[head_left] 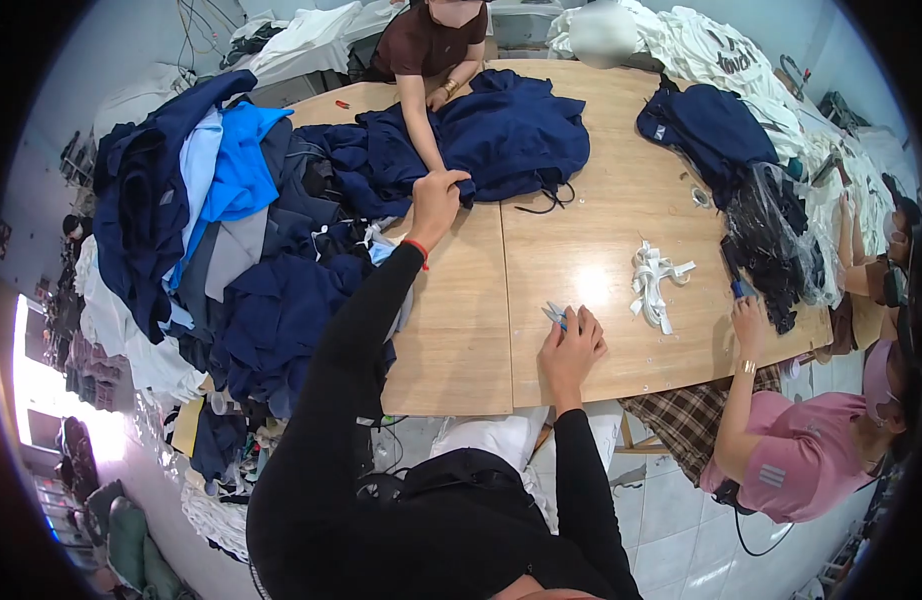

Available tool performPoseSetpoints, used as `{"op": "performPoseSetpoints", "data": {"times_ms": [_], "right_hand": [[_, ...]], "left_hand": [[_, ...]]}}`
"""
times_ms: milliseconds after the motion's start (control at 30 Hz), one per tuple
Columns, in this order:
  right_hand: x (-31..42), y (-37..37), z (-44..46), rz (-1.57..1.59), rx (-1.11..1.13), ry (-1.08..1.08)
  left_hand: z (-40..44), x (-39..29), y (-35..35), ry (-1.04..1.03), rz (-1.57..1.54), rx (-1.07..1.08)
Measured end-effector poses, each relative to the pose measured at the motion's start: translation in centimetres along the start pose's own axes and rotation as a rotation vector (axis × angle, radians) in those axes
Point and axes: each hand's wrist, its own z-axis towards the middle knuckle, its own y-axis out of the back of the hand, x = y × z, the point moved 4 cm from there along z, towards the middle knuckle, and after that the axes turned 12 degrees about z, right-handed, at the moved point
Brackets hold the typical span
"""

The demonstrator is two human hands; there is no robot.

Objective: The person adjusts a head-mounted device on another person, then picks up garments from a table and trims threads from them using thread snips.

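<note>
My left hand (436,207), with a red band at the wrist, stretches across the table and is closed on the near edge of a navy garment (521,140). A dark drawstring (553,203) trails from that garment onto the wood. In front of my body, my right hand (573,350) rests low over the table, its fingers closed around small thread snips (555,315) with the blades pointing away. Across the table, a co-worker's arm (419,125) reaches down to the same garment, close to my left hand.
A tall heap of navy, blue and grey clothes (301,300) stands at the left. White strips (659,280) lie right of my right hand. Another navy garment (716,130) and a clear plastic bag (781,230) sit farther right. A co-worker in pink (806,445) works there.
</note>
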Motion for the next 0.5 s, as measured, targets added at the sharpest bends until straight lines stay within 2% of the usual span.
{"op": "performPoseSetpoints", "data": {"times_ms": [267,400,500], "right_hand": [[-1.6,-0.7,-0.5,-0.058,-0.106,-0.033],[-1.6,-0.2,-0.9,0.027,-0.185,-0.001],[-1.3,1.5,-2.0,0.085,-0.16,0.009]], "left_hand": [[-4.0,-10.9,14.2,0.135,-0.406,-0.126],[-5.5,-15.7,22.7,0.027,-0.361,-0.17],[-7.6,-17.7,26.7,-0.02,-0.294,-0.233]]}}
